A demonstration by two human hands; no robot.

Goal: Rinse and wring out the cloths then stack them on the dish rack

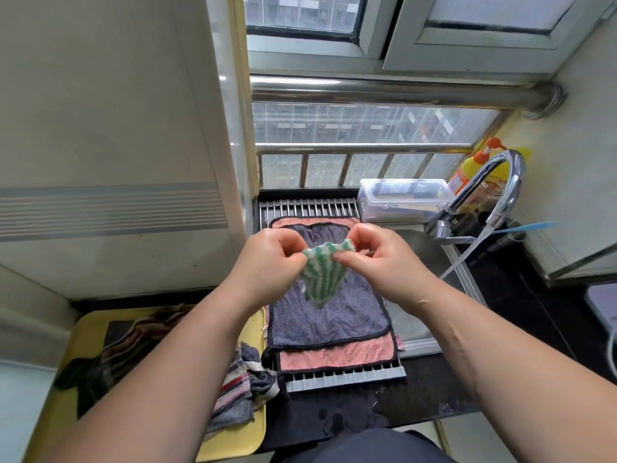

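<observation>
A small green-and-white striped cloth (321, 275) hangs in the air above the dish rack (347, 377). My left hand (270, 259) pinches its upper left corner and my right hand (377, 255) pinches its upper right corner, so it droops between them. Below it, a grey cloth (334, 319) lies flat on a pink cloth (334, 357), both spread over the roll-up rack across the sink. Several striped and dark cloths (240, 385) are piled on a yellow tray (233, 442) at the lower left.
A chrome faucet (487, 192) arches over the sink (417, 242) at the right, with water streaming from it. A clear plastic box (400, 198) and a yellow bottle (467, 172) stand by the window. The black counter (334, 419) in front is wet.
</observation>
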